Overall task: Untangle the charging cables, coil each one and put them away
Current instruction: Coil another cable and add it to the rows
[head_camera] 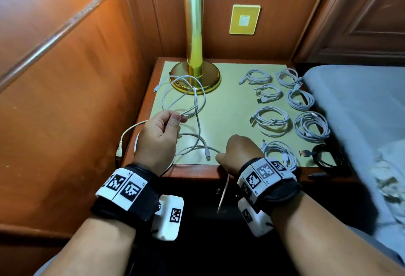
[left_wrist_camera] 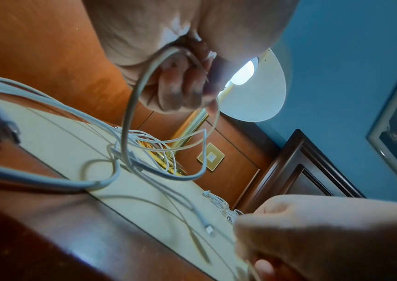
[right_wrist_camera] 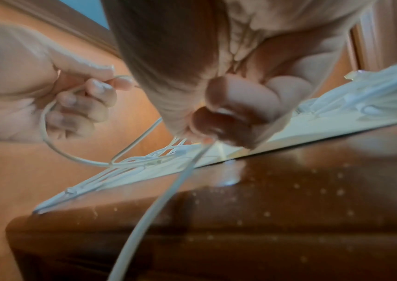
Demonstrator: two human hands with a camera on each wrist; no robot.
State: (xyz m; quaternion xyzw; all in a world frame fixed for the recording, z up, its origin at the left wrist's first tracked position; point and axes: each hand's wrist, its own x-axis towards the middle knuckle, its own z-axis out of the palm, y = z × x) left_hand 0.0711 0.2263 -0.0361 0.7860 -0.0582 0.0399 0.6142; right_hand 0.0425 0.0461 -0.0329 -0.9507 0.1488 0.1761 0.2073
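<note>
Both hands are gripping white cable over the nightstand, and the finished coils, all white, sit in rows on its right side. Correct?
Not quite: the head view shows one coil at the near right corner is black. The rest holds: left hand and right hand both grip white cable.

loose white cables (head_camera: 192, 109) tangled at left, coiled cables (head_camera: 272, 120) (white) at right

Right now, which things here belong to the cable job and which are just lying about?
Job:
- tangled white cables, a strand pinched in the left hand
- white strand over the table edge, gripped by the right hand
- coiled white cables, seven, on the table's right
- black cable, front right corner

Lying about:
- lamp
- wall switch
- bed
- nightstand
</note>
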